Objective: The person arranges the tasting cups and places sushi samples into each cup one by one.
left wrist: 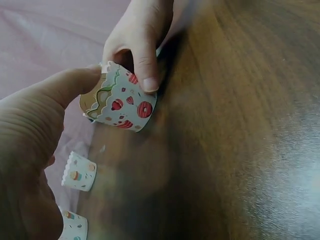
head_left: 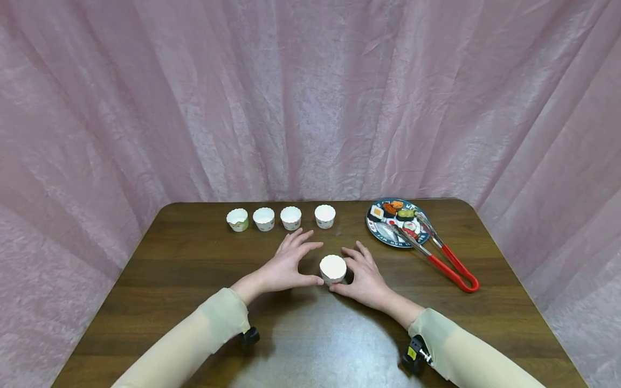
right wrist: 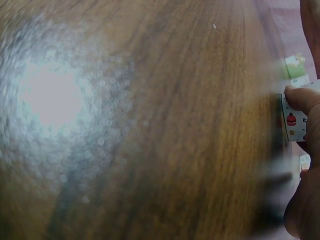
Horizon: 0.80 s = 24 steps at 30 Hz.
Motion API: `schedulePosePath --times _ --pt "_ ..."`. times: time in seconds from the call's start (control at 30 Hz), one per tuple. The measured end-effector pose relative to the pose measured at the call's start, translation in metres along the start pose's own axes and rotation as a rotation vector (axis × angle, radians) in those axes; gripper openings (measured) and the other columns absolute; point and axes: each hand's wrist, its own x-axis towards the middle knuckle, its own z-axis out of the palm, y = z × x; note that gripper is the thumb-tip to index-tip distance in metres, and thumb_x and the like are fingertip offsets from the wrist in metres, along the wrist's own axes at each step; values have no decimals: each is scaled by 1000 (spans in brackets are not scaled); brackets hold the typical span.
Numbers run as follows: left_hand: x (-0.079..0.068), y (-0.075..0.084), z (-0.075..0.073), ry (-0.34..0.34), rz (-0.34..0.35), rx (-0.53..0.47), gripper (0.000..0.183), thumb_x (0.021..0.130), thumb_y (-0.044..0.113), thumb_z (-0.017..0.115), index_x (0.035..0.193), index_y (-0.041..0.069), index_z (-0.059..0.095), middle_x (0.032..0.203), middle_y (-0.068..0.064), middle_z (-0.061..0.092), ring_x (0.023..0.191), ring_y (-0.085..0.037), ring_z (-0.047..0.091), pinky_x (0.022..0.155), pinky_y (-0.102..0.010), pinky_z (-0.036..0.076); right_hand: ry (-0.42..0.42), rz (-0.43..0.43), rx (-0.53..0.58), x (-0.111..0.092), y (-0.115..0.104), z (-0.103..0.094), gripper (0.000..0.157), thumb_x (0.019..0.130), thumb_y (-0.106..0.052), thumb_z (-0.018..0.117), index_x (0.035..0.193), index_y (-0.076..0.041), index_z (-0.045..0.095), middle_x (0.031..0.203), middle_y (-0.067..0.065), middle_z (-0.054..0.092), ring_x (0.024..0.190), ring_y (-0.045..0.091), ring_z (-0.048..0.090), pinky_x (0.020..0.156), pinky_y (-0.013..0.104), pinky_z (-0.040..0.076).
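Firstly, far row: four cups [head_left: 264, 221], spaced out, ten to twelve o'clock of near cup [head_left: 333, 270].
Left hand [head_left: 286, 265]: nine o'clock, fingers spread apart, thumb by the rim; contact, cannot tell. Best used lightly, as support.
Near cup: between both hands; resting or lifted, cannot tell. Wall probably thin, so pinch softly, low, off the scalloped edge.
Right hand [head_left: 363, 280]: four o'clock, thumb and fingers clamped on near cup.
Plate [head_left: 394, 243]: two o'clock, toy sushi [head_left: 405, 215] aboard.
Tongs [head_left: 436, 263]: across plate rim, handles at three; better not brushed.

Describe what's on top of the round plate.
The plate holds several sushi-like pieces; the metal ends of the red-handled tongs lie over it. Whatever those ends cover cannot be seen.
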Motion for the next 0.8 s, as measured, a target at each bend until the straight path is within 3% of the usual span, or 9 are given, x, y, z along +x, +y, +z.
schedulePosePath --times 0.3,0.53,0.8 --pt "15 -2 -1 -59 20 -15 87 80 52 84 153 22 47 167 -10 23 155 -32 1 119 -66 8 -1 -15 15 0 0 -1 49 76 -44 89 112 -14 73 154 14 47 153 40 12 118 65 17" --pt "21 -2 -1 -115 15 -25 86 80 51 84 153 23 48 168 -8 23 156 -32 1 119 -65 9 -7 -13 2 2 1 0 58 75 -44 89 118 -11 71 153 15 48 153 42 14 119 64 18" --pt "27 -1 -1 -160 5 -41 81 81 53 83 151 26 51 167 -12 24 156 -32 0 117 -68 11 -3 -13 -3 3 3 1 49 74 -44 90 111 -15 74 153 15 48 153 42 14 119 64 17"
